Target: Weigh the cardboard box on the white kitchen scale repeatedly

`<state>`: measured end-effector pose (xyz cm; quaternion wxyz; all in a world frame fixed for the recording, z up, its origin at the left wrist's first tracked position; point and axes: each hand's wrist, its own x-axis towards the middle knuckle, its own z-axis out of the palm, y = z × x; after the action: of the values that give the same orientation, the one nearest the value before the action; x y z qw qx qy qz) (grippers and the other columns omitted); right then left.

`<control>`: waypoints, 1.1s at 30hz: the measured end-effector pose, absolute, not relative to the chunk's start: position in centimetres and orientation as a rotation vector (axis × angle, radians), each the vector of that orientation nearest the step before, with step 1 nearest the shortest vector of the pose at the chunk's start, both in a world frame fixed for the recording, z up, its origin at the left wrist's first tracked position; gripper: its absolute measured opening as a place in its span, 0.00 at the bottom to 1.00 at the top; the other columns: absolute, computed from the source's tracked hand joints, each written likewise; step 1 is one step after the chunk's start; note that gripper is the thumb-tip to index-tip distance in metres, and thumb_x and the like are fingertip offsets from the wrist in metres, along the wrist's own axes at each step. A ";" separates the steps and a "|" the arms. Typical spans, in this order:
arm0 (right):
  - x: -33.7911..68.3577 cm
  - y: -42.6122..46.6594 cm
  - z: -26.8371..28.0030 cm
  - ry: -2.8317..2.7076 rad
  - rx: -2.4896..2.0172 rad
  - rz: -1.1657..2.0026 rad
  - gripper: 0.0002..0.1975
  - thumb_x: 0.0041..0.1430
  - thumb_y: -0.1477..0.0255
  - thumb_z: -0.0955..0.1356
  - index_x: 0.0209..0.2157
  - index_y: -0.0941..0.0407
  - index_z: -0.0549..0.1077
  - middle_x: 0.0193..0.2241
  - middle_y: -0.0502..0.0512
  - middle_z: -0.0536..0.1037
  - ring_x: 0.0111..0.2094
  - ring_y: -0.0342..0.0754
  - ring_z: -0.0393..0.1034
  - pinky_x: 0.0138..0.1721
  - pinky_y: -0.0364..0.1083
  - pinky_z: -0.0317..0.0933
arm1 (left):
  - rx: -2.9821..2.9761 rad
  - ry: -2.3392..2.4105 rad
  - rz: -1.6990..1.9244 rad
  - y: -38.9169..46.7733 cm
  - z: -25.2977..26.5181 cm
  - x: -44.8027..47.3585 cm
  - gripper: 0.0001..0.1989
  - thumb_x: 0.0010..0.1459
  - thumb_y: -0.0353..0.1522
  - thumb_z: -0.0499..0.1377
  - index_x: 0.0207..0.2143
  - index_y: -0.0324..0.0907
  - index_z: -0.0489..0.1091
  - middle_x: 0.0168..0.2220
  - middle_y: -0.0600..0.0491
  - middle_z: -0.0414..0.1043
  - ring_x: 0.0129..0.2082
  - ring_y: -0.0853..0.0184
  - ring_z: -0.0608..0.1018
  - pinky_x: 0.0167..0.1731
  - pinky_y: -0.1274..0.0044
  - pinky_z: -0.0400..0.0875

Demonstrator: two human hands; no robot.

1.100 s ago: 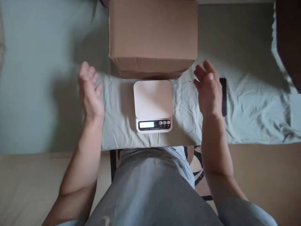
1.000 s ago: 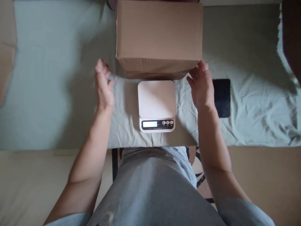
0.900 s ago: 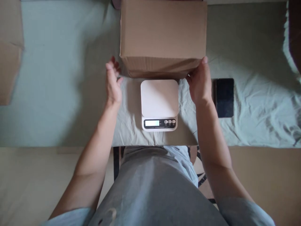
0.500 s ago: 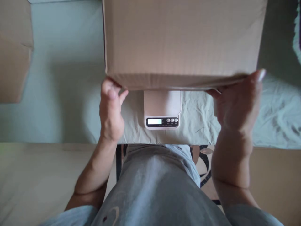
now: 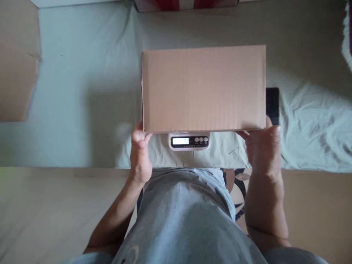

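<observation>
A brown cardboard box is held level over a white digital kitchen scale, covering its weighing plate. Only the scale's front strip shows, with a lit display and several round buttons; the digits are too faint to read. At the box's near left corner, my left hand grips the edge, fingers curled beneath. My right hand holds the near right corner, thumb along the outside and fingers partly under the box. Whether the box touches the scale cannot be made out.
A pale green cloth covers the table, wrinkled at the right. Another cardboard box stands at the far left. A black flat object lies just right of the held box. Along the back edge is a red and white item.
The box has come down and nearer to me, looking smaller and now hiding the scale's plate. Both hands have moved with it. The black object and the back edge have come into view.
</observation>
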<state>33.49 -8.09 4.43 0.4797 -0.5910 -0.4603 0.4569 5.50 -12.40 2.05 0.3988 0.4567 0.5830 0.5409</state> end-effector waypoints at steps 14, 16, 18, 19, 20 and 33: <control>35.2 -6.0 -2.5 -0.904 -1.489 0.951 0.23 0.59 0.53 0.57 0.41 0.52 0.75 0.39 0.59 0.80 0.50 0.50 0.72 0.59 0.56 0.63 | 1.106 1.802 1.411 -8.8 -3.6 0.8 0.19 0.62 0.48 0.53 0.44 0.48 0.76 0.45 0.51 0.79 0.46 0.61 0.79 0.46 0.71 0.76; 35.1 -6.1 -2.1 -0.896 -1.485 0.947 0.22 0.59 0.54 0.59 0.40 0.53 0.75 0.40 0.59 0.80 0.48 0.51 0.73 0.58 0.56 0.64 | 1.083 1.814 1.402 -8.8 -3.4 0.8 0.19 0.62 0.49 0.53 0.44 0.48 0.76 0.44 0.52 0.79 0.46 0.61 0.80 0.45 0.70 0.76; 34.9 -6.2 -1.2 -0.894 -1.467 0.949 0.22 0.59 0.54 0.60 0.40 0.54 0.75 0.42 0.59 0.80 0.48 0.51 0.74 0.58 0.56 0.64 | 1.043 1.766 1.403 -9.0 -2.8 0.8 0.19 0.62 0.48 0.53 0.45 0.49 0.76 0.45 0.52 0.79 0.47 0.60 0.80 0.46 0.70 0.76; 34.8 -6.4 -0.7 -0.897 -1.455 0.951 0.22 0.58 0.54 0.60 0.40 0.54 0.76 0.43 0.59 0.80 0.49 0.51 0.74 0.58 0.57 0.64 | 1.031 1.721 1.414 -9.2 -2.3 0.9 0.19 0.62 0.48 0.53 0.47 0.50 0.75 0.47 0.52 0.78 0.48 0.60 0.79 0.47 0.70 0.75; 34.7 -6.5 0.0 -0.895 -1.437 0.946 0.22 0.58 0.54 0.60 0.41 0.54 0.76 0.44 0.59 0.79 0.49 0.51 0.74 0.59 0.57 0.63 | 1.027 1.668 1.430 -9.5 -1.6 1.1 0.19 0.63 0.47 0.53 0.49 0.51 0.75 0.49 0.52 0.77 0.50 0.60 0.78 0.48 0.69 0.75; 31.0 -5.8 4.9 -0.918 -1.144 0.936 0.23 0.56 0.50 0.62 0.45 0.45 0.77 0.45 0.50 0.78 0.49 0.50 0.71 0.54 0.55 0.64 | 1.091 1.356 1.450 -9.0 5.9 6.7 0.20 0.63 0.51 0.51 0.55 0.63 0.68 0.62 0.63 0.64 0.67 0.60 0.62 0.63 0.65 0.66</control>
<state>30.99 -5.83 4.95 0.6448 -0.5024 -0.4032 0.4114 6.69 -8.96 5.87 0.4243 0.4363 0.5419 0.5796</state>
